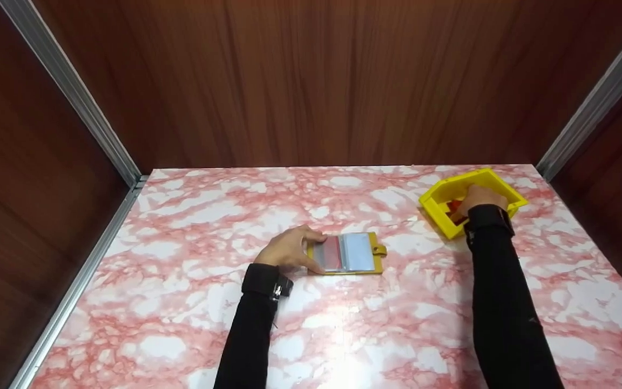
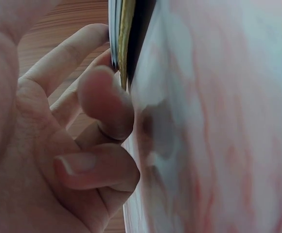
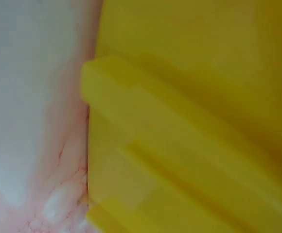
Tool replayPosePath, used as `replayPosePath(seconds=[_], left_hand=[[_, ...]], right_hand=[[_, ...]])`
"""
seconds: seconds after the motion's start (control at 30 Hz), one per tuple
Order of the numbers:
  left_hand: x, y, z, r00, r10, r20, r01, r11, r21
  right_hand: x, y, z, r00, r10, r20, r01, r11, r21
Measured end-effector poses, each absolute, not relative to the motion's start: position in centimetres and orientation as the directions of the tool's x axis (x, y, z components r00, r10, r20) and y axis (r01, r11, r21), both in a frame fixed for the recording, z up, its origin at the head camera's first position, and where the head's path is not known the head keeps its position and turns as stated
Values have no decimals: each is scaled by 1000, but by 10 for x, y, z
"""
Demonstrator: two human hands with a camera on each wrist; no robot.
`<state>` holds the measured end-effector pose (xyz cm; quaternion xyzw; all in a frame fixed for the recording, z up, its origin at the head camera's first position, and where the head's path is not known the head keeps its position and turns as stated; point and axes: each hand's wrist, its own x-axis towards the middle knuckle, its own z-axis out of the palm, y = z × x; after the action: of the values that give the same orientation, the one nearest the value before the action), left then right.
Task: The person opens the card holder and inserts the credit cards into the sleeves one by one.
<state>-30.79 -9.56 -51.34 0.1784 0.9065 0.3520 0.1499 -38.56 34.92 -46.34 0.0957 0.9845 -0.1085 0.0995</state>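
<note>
A yellow card holder [image 1: 378, 265] lies spread out on the table, with clear sleeves, a pinkish-red card [image 1: 332, 253] and a pale blue one [image 1: 358, 252] showing. My left hand [image 1: 288, 248] grips its left end, thumb at the near edge and fingers at the far edge. In the left wrist view, fingertips meet the edge of the holder [image 2: 123, 39] while the other fingers curl beside it. My right hand [image 1: 482, 198] reaches down into a yellow bin [image 1: 446, 220]; its fingers are hidden there, close to red pieces [image 1: 454, 207]. The bin's wall [image 3: 189, 126] fills the right wrist view.
The table [image 1: 181, 319] has a pink and white marbled top. Brown wood-grain panels [image 1: 311, 81] stand behind and at both sides, with metal rails [image 1: 81, 102] at the corners. The bin stands near the table's back right corner.
</note>
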Motion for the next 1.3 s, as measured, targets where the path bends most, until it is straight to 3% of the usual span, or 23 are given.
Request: replayPosePath(seconds=[0.33, 0.53, 0.73, 0.97, 1.1, 1.3], left_hand=[[-307, -94, -513, -888, 438, -143, 224, 683, 695], [-307, -95, -512, -888, 437, -141, 229, 688, 688], [-306, -98, -512, -888, 442, -128, 244, 688, 683], [-307, -97, -512, -880, 459, -123, 254, 673, 695], [-307, -97, -513, -880, 456, -135, 243, 675, 697], [-307, -97, -513, -876, 463, -133, 249, 671, 698]], right_hand=[[-382, 351, -457, -936, 165, -311, 256, 926, -278], [-387, 354, -458, -956, 87, -281, 157, 959, -236], [-390, 354, -462, -966, 76, -247, 173, 899, -403], [-389, 359, -464, -986, 65, -152, 121, 912, -392], [-387, 360, -464, -992, 114, -54, 126, 860, -495], [-381, 356, -464, -931, 340, 133, 150, 690, -708]])
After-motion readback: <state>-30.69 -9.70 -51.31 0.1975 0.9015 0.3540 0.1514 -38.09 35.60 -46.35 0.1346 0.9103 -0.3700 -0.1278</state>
